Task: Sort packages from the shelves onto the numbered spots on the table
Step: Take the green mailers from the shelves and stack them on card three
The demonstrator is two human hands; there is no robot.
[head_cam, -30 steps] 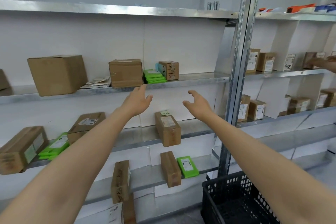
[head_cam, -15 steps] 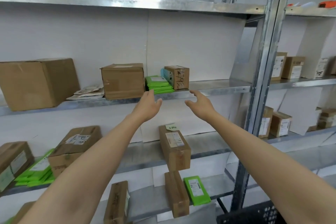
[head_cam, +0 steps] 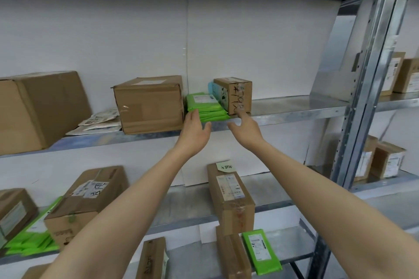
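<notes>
Both my arms stretch up to the middle shelf [head_cam: 294, 114]. My left hand [head_cam: 195, 130] is open, its fingertips at the front edge of a stack of green mailers [head_cam: 205, 106]. My right hand [head_cam: 246, 128] is open too, its fingertips touching the lower front of a small brown box [head_cam: 235, 95] with black handwriting. A light blue package [head_cam: 212, 89] stands behind that box. Neither hand holds anything.
A medium cardboard box [head_cam: 149, 104] sits just left of the mailers, flat white envelopes [head_cam: 99, 121] and a large box [head_cam: 38, 111] farther left. Lower shelves carry several labelled boxes [head_cam: 230, 197] and green mailers [head_cam: 260, 249]. A steel upright [head_cam: 362, 97] bounds the bay on the right.
The view has closed in on the shelf. Both hands have risen and reached forward, from below the shelf edge to the green mailers and the small handwritten box.
</notes>
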